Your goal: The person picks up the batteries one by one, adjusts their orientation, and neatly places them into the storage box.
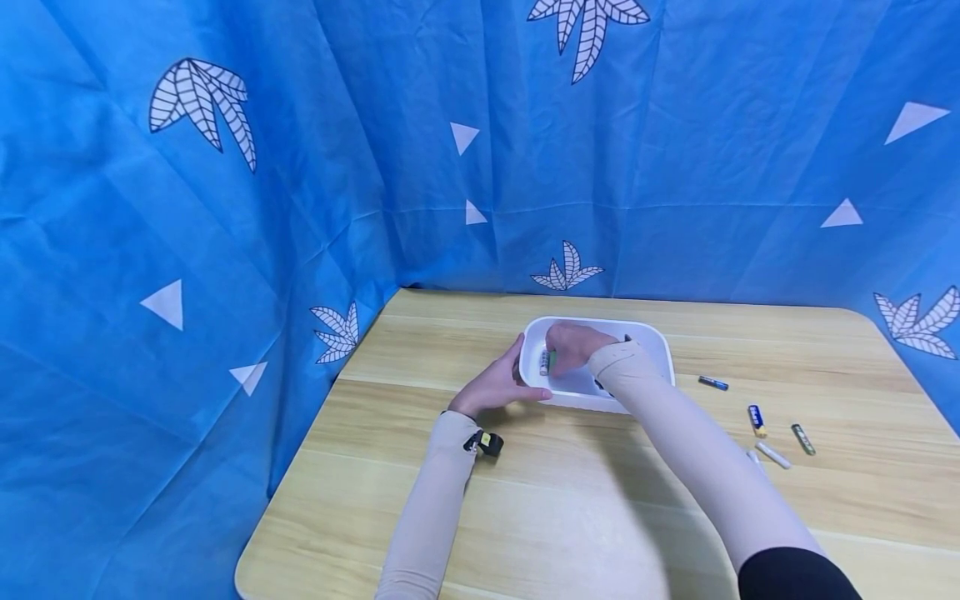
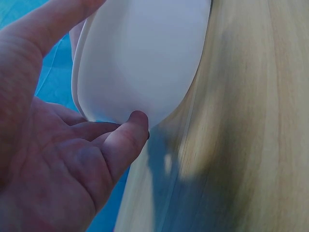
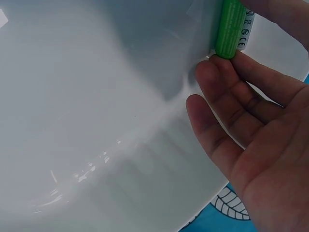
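A white plastic basin (image 1: 658, 354) stands on the wooden table. My left hand (image 1: 498, 385) grips its left end, thumb near the front rim and fingers around the end wall. In the left wrist view the fingers (image 2: 128, 142) lie against the outside of the basin. Reaching inside, my right hand (image 1: 573, 343) pinches a green battery (image 3: 231, 29) by its fingertips, close to the basin's left end. A white battery (image 3: 246, 33) with printed marks is right beside the green one, partly covered by it.
Right of the basin, several batteries lie on the table: a dark blue one (image 1: 713, 382), a blue and gold one (image 1: 757, 421), a dark green one (image 1: 803, 439) and a white one (image 1: 772, 454). My right sleeve partly covers another white one. A blue curtain (image 1: 675, 208) hangs behind the table.
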Demonstrator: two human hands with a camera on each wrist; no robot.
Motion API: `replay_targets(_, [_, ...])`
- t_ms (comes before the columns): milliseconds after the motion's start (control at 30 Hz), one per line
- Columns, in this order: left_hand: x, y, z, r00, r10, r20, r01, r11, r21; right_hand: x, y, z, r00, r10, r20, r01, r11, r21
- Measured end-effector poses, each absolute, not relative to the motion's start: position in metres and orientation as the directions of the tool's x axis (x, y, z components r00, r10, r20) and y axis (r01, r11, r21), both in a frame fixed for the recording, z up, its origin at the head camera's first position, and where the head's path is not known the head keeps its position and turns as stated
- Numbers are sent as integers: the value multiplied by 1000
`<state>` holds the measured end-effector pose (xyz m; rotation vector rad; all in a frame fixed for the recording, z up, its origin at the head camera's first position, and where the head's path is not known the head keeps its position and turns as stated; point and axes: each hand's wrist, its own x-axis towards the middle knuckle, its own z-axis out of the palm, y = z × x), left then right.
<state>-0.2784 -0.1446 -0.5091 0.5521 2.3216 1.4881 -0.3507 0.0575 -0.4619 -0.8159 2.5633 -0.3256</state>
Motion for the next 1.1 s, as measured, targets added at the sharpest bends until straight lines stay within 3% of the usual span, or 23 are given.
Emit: replay_targets(1100, [-277,-144,-508,-872,485,-66,146,387,911,-350,58,-464,-752,-548,-368,-446,832,-330])
